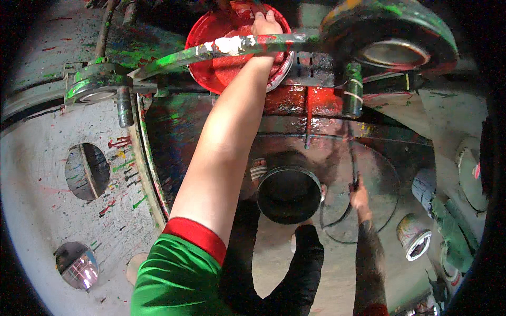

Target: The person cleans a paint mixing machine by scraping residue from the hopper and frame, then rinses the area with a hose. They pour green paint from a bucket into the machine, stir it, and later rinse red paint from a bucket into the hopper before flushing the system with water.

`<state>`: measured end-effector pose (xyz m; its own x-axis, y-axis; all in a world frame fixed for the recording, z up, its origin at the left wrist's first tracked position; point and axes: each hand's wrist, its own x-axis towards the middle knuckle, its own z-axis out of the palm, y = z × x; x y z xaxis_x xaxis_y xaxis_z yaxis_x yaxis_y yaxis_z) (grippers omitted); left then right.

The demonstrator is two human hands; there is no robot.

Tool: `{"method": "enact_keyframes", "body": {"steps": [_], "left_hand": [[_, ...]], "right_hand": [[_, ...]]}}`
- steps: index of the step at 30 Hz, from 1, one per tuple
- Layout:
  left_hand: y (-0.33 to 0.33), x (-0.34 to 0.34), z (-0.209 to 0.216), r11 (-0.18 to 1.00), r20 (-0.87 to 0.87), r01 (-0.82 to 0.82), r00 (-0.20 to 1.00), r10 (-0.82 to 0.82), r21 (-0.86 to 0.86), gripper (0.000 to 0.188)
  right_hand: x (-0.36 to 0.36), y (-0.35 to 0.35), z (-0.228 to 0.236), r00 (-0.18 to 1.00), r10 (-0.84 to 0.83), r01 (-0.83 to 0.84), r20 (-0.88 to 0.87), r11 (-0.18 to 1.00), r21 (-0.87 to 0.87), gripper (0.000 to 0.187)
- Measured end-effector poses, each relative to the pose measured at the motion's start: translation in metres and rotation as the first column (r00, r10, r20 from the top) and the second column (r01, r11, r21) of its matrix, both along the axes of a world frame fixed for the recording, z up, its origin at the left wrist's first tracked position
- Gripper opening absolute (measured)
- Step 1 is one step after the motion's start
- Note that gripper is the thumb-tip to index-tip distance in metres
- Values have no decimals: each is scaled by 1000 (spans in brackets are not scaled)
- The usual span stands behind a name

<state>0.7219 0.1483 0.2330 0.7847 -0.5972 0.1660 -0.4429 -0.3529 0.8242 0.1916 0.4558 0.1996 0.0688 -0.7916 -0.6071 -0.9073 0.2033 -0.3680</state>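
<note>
My left arm, in a green sleeve with a red cuff, passes under a curved, paint-stained bar (232, 45). It reaches into a red-coated bucket (203, 31). My left hand (266, 25) is over the bucket's far right side. Its fingers curl round something dark that I cannot make out. Lower right, my right hand (360, 199) closes round a thin dark cord (352, 152) hanging below a green-stained cylinder (353, 95). Red paint (284, 101) coats the metal below the bucket and drips down. A dark, open bucket (290, 215) stands between my feet.
A large round machine part (390, 42) overhangs at the upper right, and a smaller roller-like part (95, 84) sits left. The grey panel (37, 158) has round holes. Lower right stand a paint-stained pail (412, 234) and crumpled green material (456, 237).
</note>
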Motion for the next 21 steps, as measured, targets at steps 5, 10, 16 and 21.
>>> {"method": "enact_keyframes", "body": {"steps": [5, 10, 16, 21], "left_hand": [[79, -7, 14, 991, -212, 102, 970, -118, -84, 33], [203, 1, 92, 955, -761, -180, 645, -67, -236, 33], [261, -4, 166, 946, -854, -279, 520, 5, -165, 38], [282, 28, 198, 962, -935, -268, 352, 50, -49, 36]], "right_hand": [[38, -41, 3, 989, 146, -149, -31, 949, -277, 48], [149, -55, 90, 959, 135, -39, 251, 934, -355, 26], [310, -111, 141, 730, -186, 182, 658, 980, 75, 36], [386, -125, 167, 273, -825, 164, 495, 547, 821, 32]]}}
